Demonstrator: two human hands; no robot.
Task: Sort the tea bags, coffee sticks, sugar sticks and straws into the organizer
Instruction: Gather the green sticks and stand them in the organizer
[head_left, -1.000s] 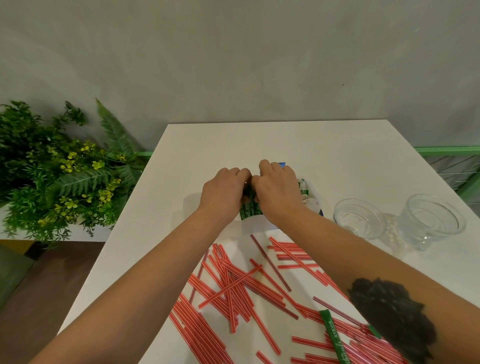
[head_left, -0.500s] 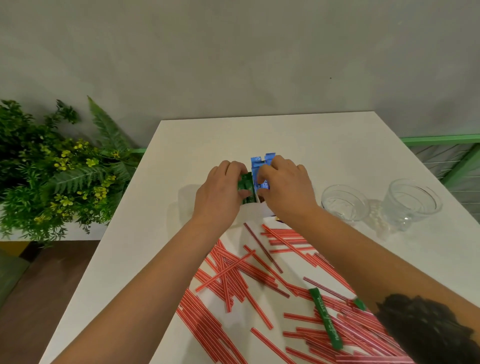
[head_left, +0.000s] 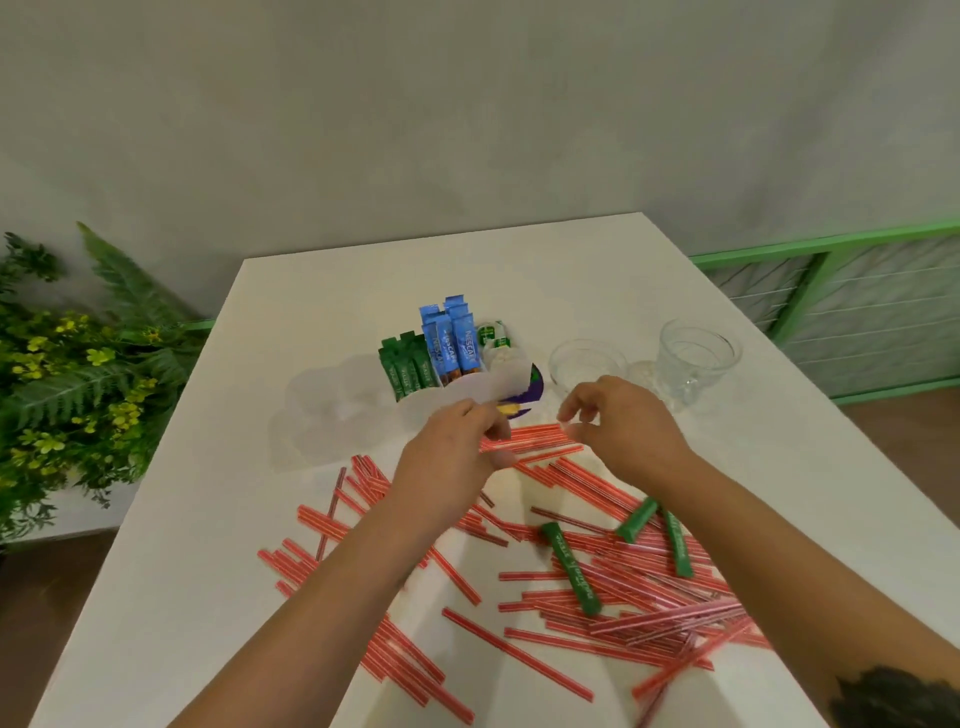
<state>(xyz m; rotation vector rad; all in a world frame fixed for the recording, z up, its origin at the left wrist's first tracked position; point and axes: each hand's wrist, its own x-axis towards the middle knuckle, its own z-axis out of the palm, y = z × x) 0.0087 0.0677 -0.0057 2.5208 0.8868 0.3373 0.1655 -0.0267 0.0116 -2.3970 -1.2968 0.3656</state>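
Note:
The white organizer (head_left: 470, 392) stands mid-table. It holds upright green sticks (head_left: 402, 369), blue coffee sticks (head_left: 451, 345) and white-green tea bags (head_left: 493, 338). My left hand (head_left: 452, 457) hovers just in front of it, fingers loosely curled, holding nothing I can see. My right hand (head_left: 621, 423) hangs to the right, fingers also loosely curled and empty. Red striped straws (head_left: 519, 649) lie scattered across the near table beneath both hands. Three loose green sticks (head_left: 571, 569) lie among the straws on the right.
Two clear glass cups (head_left: 587, 364) (head_left: 696, 358) stand right of the organizer. A leafy plant (head_left: 78, 374) sits off the table's left edge. A green railing (head_left: 831, 312) runs behind the right side. The white table (head_left: 234, 493) has bare surface at the left and back.
Both hands have let go of the sticks in the organizer and pulled back toward me, parting over the straws. The camera has tilted, showing more of the near table.

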